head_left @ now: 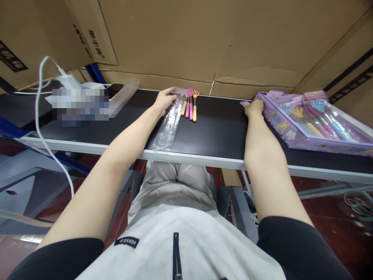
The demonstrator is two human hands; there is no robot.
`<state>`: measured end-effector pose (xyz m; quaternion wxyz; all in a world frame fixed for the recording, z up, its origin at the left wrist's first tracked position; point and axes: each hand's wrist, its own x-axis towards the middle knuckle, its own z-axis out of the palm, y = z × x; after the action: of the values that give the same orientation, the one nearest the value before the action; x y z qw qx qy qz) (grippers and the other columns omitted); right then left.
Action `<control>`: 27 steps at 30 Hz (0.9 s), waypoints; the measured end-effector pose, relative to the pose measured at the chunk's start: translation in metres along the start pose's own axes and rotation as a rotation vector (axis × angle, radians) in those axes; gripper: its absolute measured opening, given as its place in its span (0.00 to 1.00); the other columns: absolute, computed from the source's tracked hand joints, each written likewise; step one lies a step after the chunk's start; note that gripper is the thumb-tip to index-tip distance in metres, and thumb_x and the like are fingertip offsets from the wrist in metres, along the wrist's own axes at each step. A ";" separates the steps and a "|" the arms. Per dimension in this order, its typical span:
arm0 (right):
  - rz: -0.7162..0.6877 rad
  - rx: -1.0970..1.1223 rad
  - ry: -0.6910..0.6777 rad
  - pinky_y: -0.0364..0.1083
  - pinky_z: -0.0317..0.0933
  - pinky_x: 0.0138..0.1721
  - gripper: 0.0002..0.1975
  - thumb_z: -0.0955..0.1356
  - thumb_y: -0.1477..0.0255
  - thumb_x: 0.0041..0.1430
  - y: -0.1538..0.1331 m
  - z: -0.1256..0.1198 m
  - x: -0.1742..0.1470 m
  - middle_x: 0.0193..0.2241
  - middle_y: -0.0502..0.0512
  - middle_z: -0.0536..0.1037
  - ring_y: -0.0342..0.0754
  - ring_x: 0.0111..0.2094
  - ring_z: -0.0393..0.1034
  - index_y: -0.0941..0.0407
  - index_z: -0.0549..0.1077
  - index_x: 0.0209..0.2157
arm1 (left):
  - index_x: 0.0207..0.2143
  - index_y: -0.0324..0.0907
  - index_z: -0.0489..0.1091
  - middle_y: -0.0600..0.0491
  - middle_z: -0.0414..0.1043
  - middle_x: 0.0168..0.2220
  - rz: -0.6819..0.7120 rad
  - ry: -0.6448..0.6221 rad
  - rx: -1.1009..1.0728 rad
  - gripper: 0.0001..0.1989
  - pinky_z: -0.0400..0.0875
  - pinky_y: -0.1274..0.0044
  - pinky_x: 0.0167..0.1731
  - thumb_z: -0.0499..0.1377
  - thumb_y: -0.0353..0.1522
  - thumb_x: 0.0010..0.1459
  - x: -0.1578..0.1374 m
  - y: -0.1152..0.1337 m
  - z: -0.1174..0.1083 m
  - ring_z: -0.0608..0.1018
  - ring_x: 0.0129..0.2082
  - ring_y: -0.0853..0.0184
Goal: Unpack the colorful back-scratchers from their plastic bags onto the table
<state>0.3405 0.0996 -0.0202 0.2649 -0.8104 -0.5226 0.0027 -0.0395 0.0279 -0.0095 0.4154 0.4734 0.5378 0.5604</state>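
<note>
My left hand (165, 102) pinches the top end of a clear plastic bag (169, 130), which lies slanted on the black table with its lower end by the front edge. Right beside the bag lie several small toy-like forks (191, 105) with pink and yellow handles, tines pointing away from me; the bag partly covers the leftmost one. Over at the right, my right hand (254, 107) is closed at the left corner of a purple display box (291, 134). A small purple card (244, 103) sticks out by its fingertips, which are partly hidden.
Inside the box lie several wrapped forks (323, 120) in blue, pink and yellow. More clear bags (125, 97) lie at the left, near a blurred-out object (80, 107) and a white cable (39, 112). Cardboard (204, 39) walls the table's back.
</note>
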 end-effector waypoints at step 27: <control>-1.338 -0.131 -0.076 0.69 0.30 0.79 0.32 0.54 0.71 0.76 -0.143 0.013 -0.117 0.77 0.47 0.55 0.52 0.79 0.45 0.43 0.57 0.78 | 0.62 0.40 0.76 0.54 0.75 0.28 0.030 -0.072 -0.042 0.28 0.80 0.72 0.44 0.62 0.17 0.62 -0.005 0.001 0.002 0.84 0.35 0.64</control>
<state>0.1622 0.0504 -0.0012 0.1414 -0.3259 -0.9201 -0.1650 -0.0364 0.0239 -0.0094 0.4359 0.4926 0.5035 0.5602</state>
